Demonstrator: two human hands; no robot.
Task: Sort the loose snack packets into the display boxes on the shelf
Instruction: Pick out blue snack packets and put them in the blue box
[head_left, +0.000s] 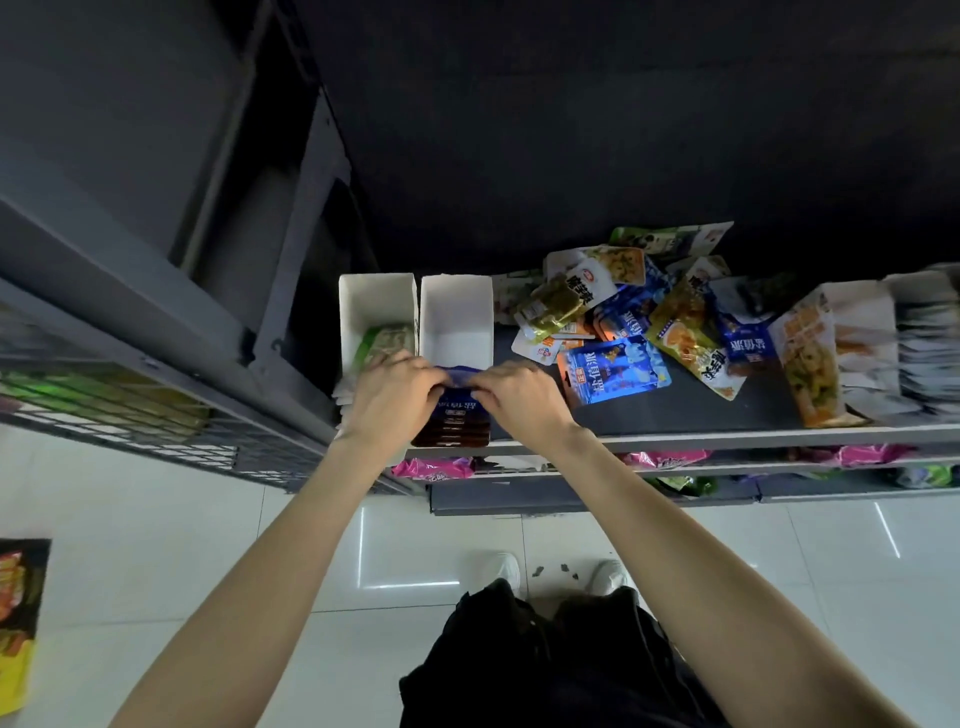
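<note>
Both hands, left (397, 387) and right (514, 397), pinch the blue packets (457, 410), probably several stacked, half hidden, at the white box (456, 317) by the shelf (727, 439) front edge.

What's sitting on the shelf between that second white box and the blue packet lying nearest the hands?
In the head view, only bare dark shelf lies between the white box and the blue packet; the pile of loose packets starts further back.

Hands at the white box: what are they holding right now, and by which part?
Both hands, left hand and right hand, pinch the top edge of a dark blue snack packet standing at the front of the second white display box.
</note>
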